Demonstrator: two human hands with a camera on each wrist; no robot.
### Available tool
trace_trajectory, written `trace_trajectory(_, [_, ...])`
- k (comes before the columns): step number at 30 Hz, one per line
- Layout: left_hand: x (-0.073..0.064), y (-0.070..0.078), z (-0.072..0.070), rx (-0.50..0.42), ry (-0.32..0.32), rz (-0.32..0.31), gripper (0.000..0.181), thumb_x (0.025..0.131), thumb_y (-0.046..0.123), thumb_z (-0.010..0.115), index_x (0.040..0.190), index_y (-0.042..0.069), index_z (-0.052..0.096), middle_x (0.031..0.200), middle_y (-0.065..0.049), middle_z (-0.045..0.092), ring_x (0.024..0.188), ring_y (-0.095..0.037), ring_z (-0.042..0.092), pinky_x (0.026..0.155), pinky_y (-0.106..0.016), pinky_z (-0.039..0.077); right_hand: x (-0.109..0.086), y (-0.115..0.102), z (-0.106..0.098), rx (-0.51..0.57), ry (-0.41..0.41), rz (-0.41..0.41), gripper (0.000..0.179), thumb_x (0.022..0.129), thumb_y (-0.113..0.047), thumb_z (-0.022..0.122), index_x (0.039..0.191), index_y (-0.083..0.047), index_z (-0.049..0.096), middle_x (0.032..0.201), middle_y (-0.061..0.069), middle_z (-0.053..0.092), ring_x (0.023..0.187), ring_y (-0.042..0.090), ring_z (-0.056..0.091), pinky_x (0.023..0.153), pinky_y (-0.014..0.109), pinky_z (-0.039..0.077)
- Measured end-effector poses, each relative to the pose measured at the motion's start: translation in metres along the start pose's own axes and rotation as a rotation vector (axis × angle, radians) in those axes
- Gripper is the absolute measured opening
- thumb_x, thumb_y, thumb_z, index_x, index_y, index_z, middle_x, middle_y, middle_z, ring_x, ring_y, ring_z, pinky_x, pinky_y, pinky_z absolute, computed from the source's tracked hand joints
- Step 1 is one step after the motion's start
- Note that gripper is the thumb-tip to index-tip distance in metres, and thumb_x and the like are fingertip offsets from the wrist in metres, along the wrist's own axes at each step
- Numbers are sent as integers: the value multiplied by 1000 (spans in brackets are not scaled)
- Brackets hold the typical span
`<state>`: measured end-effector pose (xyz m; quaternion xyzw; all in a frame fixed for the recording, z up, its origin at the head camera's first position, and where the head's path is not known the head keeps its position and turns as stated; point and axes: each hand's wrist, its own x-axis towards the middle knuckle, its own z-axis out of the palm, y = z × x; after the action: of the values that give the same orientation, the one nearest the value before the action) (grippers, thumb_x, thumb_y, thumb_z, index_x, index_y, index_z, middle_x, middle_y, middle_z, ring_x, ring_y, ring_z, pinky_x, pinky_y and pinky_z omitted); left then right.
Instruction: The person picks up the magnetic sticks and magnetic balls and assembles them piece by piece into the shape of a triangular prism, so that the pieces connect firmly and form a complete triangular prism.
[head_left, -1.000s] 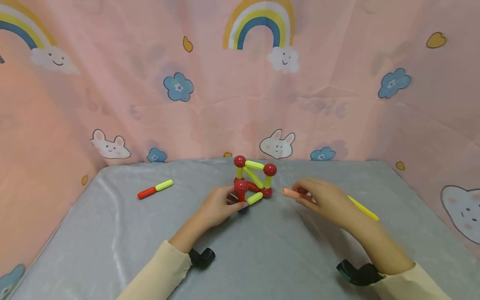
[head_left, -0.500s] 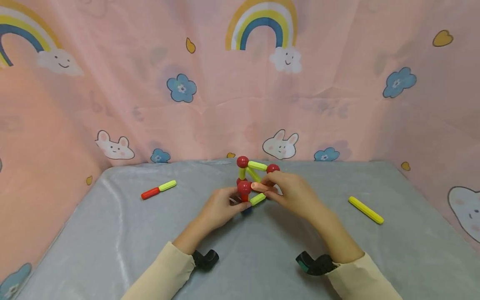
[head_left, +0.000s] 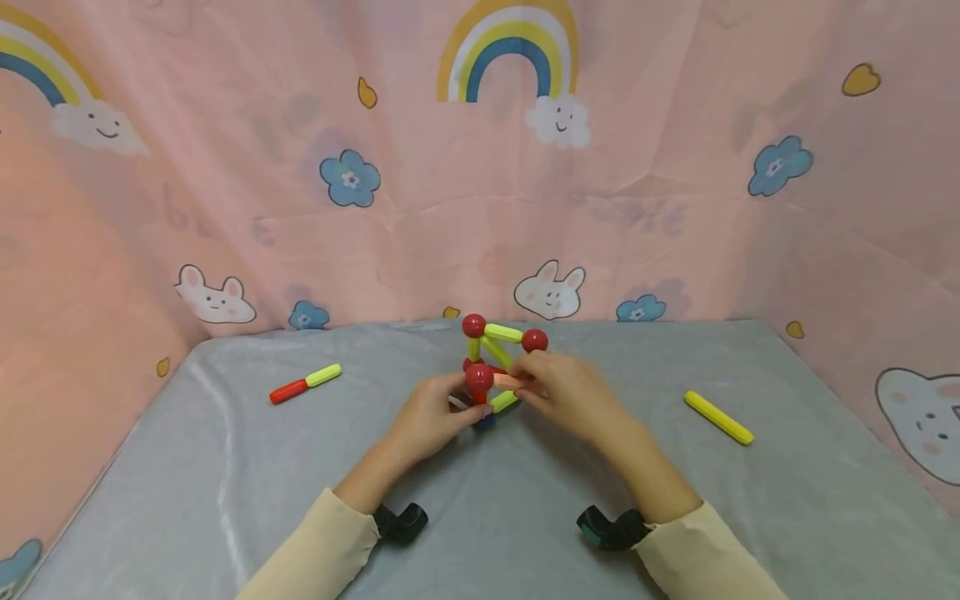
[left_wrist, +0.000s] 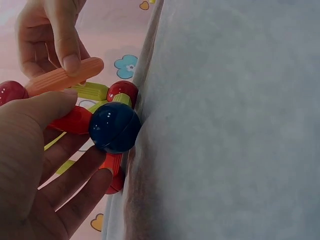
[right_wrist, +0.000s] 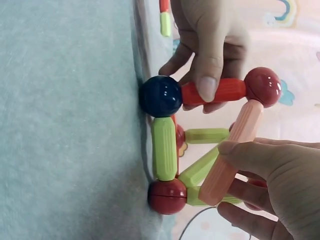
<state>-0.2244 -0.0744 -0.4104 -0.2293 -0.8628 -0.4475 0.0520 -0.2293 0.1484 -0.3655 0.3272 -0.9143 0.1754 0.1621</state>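
A framework of ball-and-rod toy pieces stands mid-table. At its near corner my left hand (head_left: 427,421) pinches an upright red rod (right_wrist: 232,91) with thumb and fingers. Under that rod is a dark blue ball (right_wrist: 161,96), and on top a red ball (right_wrist: 263,86). My right hand (head_left: 573,396) pinches a peach-coloured rod (right_wrist: 232,152); one end meets the top red ball, while the other slopes free in the right wrist view. Light green rods (right_wrist: 164,149) and further red balls (head_left: 535,341) make up the rest, partly hidden behind my right fingers.
On the left of the grey cloth (head_left: 315,483) lie a red rod (head_left: 288,392) and a light green rod (head_left: 324,375), end to end. A longer yellow rod (head_left: 718,418) is at the right. A pink printed curtain (head_left: 420,217) hangs behind.
My right hand has moved left, carrying the peach-coloured rod from beside the framework to the near top red ball. My left hand keeps its grip on the upright red rod.
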Motion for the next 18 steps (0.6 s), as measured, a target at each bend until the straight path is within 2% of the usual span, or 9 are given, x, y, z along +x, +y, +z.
trace_trajectory(7, [0, -1, 0, 20, 5, 1, 25, 88, 17, 79, 110, 8, 72, 94, -2, 76, 88, -15, 72, 76, -25, 60, 0, -1, 9, 10, 60, -4, 23, 81, -12, 85, 101, -13, 72, 94, 0, 75, 79, 14, 70, 75, 32, 61])
trace_trajectory(18, [-1, -1, 1, 38, 4, -7, 24, 88, 17, 78, 111, 10, 72, 99, -2, 77, 89, -14, 72, 77, -23, 59, 0, 0, 23, 85, 99, -4, 18, 84, -18, 82, 97, -12, 71, 85, 0, 72, 75, 12, 67, 71, 28, 60])
